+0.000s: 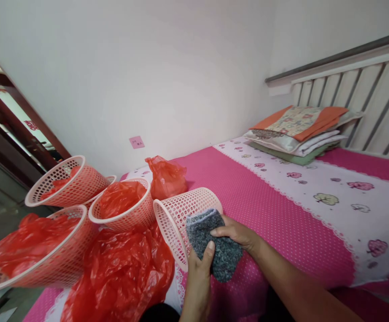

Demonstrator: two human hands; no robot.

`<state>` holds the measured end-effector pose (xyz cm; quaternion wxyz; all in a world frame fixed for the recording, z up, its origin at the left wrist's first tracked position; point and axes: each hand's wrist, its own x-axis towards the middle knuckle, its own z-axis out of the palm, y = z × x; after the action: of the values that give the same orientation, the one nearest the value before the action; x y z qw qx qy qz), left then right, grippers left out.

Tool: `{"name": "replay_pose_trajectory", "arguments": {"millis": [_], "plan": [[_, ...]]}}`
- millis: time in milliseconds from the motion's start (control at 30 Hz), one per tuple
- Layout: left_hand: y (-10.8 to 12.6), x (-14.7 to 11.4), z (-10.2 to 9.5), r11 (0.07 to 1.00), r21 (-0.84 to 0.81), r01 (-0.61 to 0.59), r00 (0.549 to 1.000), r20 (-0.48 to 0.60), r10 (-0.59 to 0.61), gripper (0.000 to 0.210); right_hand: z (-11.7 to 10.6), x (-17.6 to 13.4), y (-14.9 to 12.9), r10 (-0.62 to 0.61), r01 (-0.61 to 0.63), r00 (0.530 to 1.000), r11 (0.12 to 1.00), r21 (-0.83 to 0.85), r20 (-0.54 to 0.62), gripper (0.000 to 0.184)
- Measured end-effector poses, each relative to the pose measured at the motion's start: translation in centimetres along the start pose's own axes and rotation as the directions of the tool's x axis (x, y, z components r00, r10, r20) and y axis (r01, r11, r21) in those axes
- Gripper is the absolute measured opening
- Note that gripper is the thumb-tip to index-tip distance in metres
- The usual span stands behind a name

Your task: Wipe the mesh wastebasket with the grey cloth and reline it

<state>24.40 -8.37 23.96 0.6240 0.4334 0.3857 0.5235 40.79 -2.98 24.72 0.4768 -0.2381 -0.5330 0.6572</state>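
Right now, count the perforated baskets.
5: upper-left basket; partly hidden basket beside it; lower-left basket; middle basket; rightmost basket near the left hand. Others may be hidden.

Near me, a rough, fuzzy knitted cloth (227, 257); a smooth, perforated plastic basket (192, 205); thin, glossy, crinkled plastic bag (123, 268); matt printed cloth bedspread (281, 219); smooth, matt wall (167, 80).

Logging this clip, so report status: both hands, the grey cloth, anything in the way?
Left hand and right hand both gripping grey cloth. Nearest possible obstacle: pink basket on its side, just beyond. Red plastic off to the left.
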Motion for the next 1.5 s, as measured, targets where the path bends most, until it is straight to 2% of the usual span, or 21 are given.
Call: {"name": "replay_pose_trajectory", "arguments": {"millis": [100, 267, 400, 500, 567, 633, 700, 767, 833, 867, 933, 1000, 1067, 1167, 1233, 1300, 1367, 1500], "plan": [[-0.4, -0.1, -0.1, 0.995, -0.095, -0.005, 0.999, -0.046, 0.001, 0.077, 0.4, 0.0, -0.6, 0.007, -0.006, 1.000, 1.000, -0.011, 0.023, 0.047], [-0.5, -0.1, 0.1, 0.985, -0.171, -0.020, 0.983, -0.182, -0.012, 0.071, -0.3, 0.0, -1.1, 0.021, -0.019, 0.996, 0.999, -0.030, 0.084, 0.057], [0.3, -0.2, 0.9, 0.971, -0.237, 0.020, 0.945, -0.312, -0.095, 0.055, -0.9, 0.6, -0.7, -0.031, 0.029, 0.999, 0.992, -0.122, -0.013, 0.048], [1.1, -0.3, 1.1, 0.968, -0.253, 0.008, 0.921, -0.375, -0.105, 0.044, -0.8, 1.0, -0.2, -0.067, 0.058, 0.995, 0.992, -0.109, -0.074, 0.051], [1.3, -0.3, 0.9, 0.979, -0.204, 0.016, 0.932, -0.352, -0.088, 0.047, -0.4, 0.9, 0.1, -0.046, 0.044, 0.998, 0.997, -0.058, -0.037, 0.054], [1.3, -0.3, 0.5, 0.998, -0.053, 0.020, 0.942, -0.335, -0.036, 0.055, -0.2, 0.6, 0.2, 0.032, -0.031, 0.998, 0.999, -0.021, 0.051, 0.056], [1.2, -0.3, 0.1, 0.991, 0.131, -0.028, 0.943, -0.325, 0.069, 0.059, -0.2, 0.4, 0.3, 0.093, -0.093, 0.992, 0.996, -0.003, 0.084, 0.056], [1.1, -0.2, -0.4, 0.953, 0.278, -0.123, 0.920, -0.329, 0.215, 0.057, -0.6, 0.4, 0.4, 0.093, -0.093, 0.996, 0.995, 0.037, 0.003, 0.055], [1.1, 0.1, -1.1, 0.901, 0.382, -0.204, 0.857, -0.375, 0.353, 0.053, -1.4, 0.6, 0.5, 0.072, -0.057, 0.982, 0.994, 0.088, -0.173, 0.054], [1.2, 0.4, -1.5, 0.878, 0.423, -0.225, 0.813, -0.414, 0.408, 0.052, -1.9, 0.9, 0.6, 0.051, -0.028, 0.955, 0.996, 0.080, -0.291, 0.054], [1.4, 1.2, -2.6, 0.848, 0.473, -0.239, 0.746, -0.470, 0.472, 0.052, -3.3, 1.3, 0.9, -0.031, 0.028, 0.846, 1.000, -0.014, -0.532, 0.053], [1.6, 2.3, -3.7, 0.836, 0.496, -0.234, 0.732, -0.476, 0.487, 0.054, -4.7, 1.8, 1.4, -0.132, 0.048, 0.713, 0.989, -0.140, -0.688, 0.052], [1.6, 3.7, -4.7, 0.836, 0.499, -0.227, 0.758, -0.449, 0.474, 0.058, -6.0, 2.0, 1.8, -0.202, 0.040, 0.623, 0.973, -0.226, -0.756, 0.049], [1.0, 5.9, -5.5, 0.886, 0.411, -0.212, 0.855, -0.361, 0.372, 0.060, -6.8, 2.1, 1.9, -0.302, 0.007, 0.546, 0.935, -0.356, -0.782, 0.040], [0.1, 6.9, -5.7, 0.931, 0.333, -0.152, 0.912, -0.315, 0.262, 0.053, -6.4, 2.0, 1.5, -0.393, -0.008, 0.518, 0.886, -0.464, -0.760, 0.035], [-0.9, 7.4, -5.8, 0.959, 0.262, -0.109, 0.939, -0.290, 0.186, 0.048, -5.5, 2.0, 1.2, -0.475, -0.002, 0.514, 0.832, -0.555, -0.714, 0.031], [-1.7, 7.3, -5.9, 0.976, 0.187, -0.110, 0.952, -0.261, 0.157, 0.049, -4.2, 2.1, 1.2, -0.558, 0.028, 0.537, 0.762, -0.647, -0.633, 0.026], [-2.3, 6.1, -5.9, 0.985, 0.106, -0.135, 0.969, -0.196, 0.153, 0.052, -1.0, 2.3, 2.3, -0.720, 0.164, 0.623, 0.504, -0.848, -0.307, 0.030]]}}
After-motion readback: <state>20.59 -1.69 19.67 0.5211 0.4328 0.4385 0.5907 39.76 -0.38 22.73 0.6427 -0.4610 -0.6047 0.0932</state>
